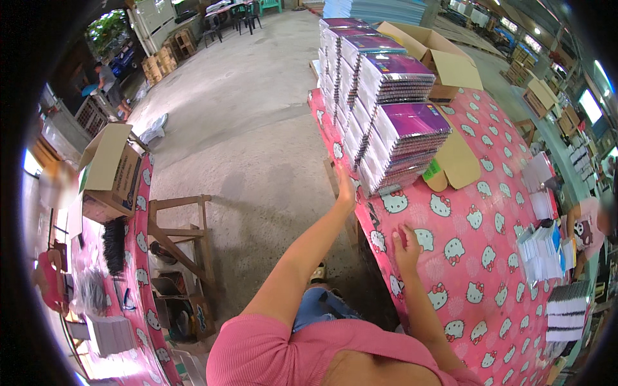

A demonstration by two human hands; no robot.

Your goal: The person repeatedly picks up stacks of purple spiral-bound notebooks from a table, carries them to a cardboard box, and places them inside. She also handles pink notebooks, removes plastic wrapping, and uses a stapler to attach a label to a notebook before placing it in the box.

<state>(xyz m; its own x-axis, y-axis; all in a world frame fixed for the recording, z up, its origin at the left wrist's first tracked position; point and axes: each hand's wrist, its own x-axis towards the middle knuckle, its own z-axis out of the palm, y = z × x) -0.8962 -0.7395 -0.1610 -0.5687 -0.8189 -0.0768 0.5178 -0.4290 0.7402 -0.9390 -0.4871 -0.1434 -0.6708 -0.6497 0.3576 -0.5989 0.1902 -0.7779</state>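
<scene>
Tall stacks of spiral-bound notebooks [412,122] with purple covers stand in rows near the left edge of a table. Clear plastic wrap seems to cover them. My left hand [346,184] is beside the lower left side of the nearest stack, fingers stretched out, holding nothing. Whether it touches the notebooks I cannot tell. My right hand [407,249] is over the pink patterned tablecloth [450,276], just in front of that stack, with thumb and fingers apart and nothing in it.
An open cardboard box [457,67] stands behind the stacks. White-paged books [541,251] and black-bound stacks [566,312] line the table's right side, where another person [589,228] is. On the left, a second table holds a carton [112,177]. A wooden stand [183,238] is beside it.
</scene>
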